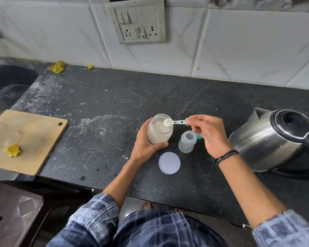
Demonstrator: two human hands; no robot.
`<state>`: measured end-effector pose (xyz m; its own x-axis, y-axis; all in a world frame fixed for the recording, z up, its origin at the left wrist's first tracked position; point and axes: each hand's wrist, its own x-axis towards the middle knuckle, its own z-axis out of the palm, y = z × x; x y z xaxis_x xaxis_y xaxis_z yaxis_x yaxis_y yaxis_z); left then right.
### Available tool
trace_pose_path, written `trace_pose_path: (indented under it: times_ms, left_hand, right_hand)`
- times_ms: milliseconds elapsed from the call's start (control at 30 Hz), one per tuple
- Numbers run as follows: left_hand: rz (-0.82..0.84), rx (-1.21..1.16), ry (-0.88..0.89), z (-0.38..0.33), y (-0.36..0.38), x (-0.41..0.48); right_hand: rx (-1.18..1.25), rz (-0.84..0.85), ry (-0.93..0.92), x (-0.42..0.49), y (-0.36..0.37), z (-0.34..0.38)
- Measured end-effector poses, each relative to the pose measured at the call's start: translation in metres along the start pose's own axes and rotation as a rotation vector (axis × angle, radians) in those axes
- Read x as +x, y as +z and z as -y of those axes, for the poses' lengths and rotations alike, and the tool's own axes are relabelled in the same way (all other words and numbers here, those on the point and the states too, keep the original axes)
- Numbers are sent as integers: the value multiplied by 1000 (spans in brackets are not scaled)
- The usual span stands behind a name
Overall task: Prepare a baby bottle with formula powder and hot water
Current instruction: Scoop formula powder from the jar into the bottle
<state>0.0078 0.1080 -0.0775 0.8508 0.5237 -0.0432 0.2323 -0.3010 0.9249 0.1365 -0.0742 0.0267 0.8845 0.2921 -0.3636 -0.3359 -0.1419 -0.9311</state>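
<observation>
My left hand [144, 143] grips a clear jar of pale formula powder [159, 130], open at the top and tilted slightly right. My right hand [206, 133] pinches the handle of a small mint-green scoop [168, 122] heaped with powder, held over the jar's right rim. An open, empty baby bottle [187, 141] stands upright on the black counter just right of the jar, under my right fingers. Behind it a teal piece [198, 136], partly hidden by my hand, peeks out. The jar's white lid [169, 163] lies flat in front of the bottle.
A steel electric kettle [271, 138] with a black lid stands at the right. A wooden cutting board [28, 139] with a yellow scrap and a clear lid lies at the left. A sink [5, 81] sits far left, a yellow cloth [57, 67] by the tiled wall, a brown stool [12, 213] lower left.
</observation>
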Motion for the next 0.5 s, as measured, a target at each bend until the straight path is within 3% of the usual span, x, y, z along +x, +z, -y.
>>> trace_pose_path:
  times_ms: [500]
  left_hand:
    - [31,-96,-100,1,9,4]
  right_hand:
    - [379,-69,197,-12,-42,-18]
